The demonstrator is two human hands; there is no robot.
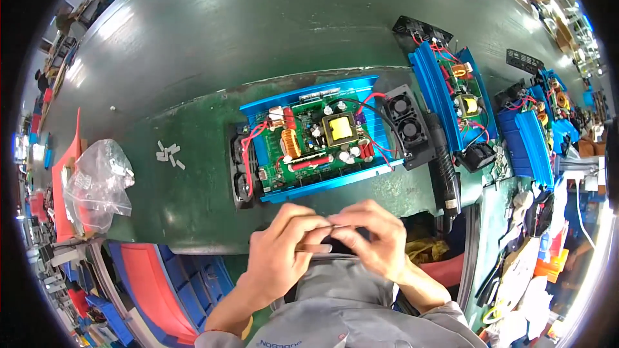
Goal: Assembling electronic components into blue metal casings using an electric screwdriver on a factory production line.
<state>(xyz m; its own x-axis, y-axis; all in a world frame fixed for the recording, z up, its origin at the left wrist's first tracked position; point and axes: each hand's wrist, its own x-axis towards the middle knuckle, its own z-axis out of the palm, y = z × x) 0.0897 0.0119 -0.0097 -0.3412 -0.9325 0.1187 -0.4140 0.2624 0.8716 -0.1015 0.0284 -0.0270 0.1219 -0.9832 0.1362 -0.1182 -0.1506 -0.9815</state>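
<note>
My left hand [287, 245] and my right hand [374, 238] meet in front of my body, at the table's near edge. The fingertips of both are pinched together, and what lies between them is too small or hidden to make out. Just beyond my hands lies an open blue metal housing [303, 192] holding a green circuit board [311, 142] with coils, a yellow-topped transformer [340, 128] and red wires. A black panel with two fans [407, 119] is wired at its right end, and another black fan panel [242, 167] stands at its left.
Small white pieces [170, 153] lie loose left of the housing, near a clear plastic bag [100, 183]. A black electric screwdriver [443, 171] lies to the right. Beyond it are more open blue housings [429, 90] with fan panels. Blue bins [193, 277] sit below the table edge.
</note>
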